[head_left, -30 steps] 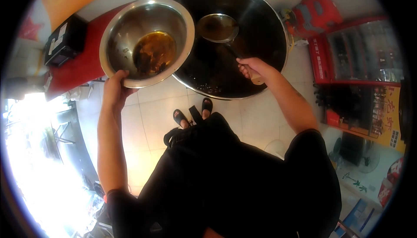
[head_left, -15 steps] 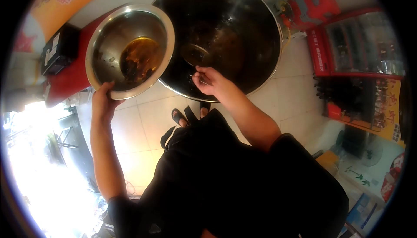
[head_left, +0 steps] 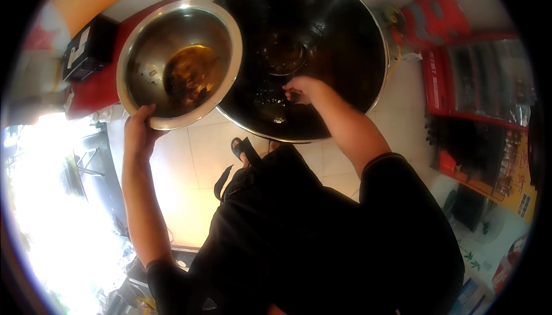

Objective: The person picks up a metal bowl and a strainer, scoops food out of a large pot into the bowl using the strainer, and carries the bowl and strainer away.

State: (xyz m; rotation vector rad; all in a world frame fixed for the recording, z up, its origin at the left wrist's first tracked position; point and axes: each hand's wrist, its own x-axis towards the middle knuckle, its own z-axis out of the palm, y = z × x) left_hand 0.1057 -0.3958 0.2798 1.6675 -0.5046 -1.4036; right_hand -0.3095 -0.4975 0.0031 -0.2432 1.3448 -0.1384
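Note:
My left hand point(head_left: 142, 131) grips the lower left rim of a wide metal bowl point(head_left: 148, 42), its thumb over the edge. Brown, oily liquid with dark bits point(head_left: 195, 73) lies in the bowl, which overlaps the left edge of a large round pot point(head_left: 376, 85). Dark, shiny liquid fills the pot. Over the pot my right hand point(head_left: 302, 90) is closed around the handle of a ladle point(head_left: 284, 59). The ladle's round head is at the liquid, beyond the fingers; most of the handle is hidden.
A black box point(head_left: 92, 47) stands on a red surface point(head_left: 106, 85) at the left. Red stools point(head_left: 434, 18) and a red-framed display case point(head_left: 440, 79) are on the right. My sandalled feet point(head_left: 238, 148) are on the tiled floor, below the pot's near rim.
My right hand and the ladle have moved right and the ladle's head has moved up from the pot's left part. The bowl has shifted slightly right in view.

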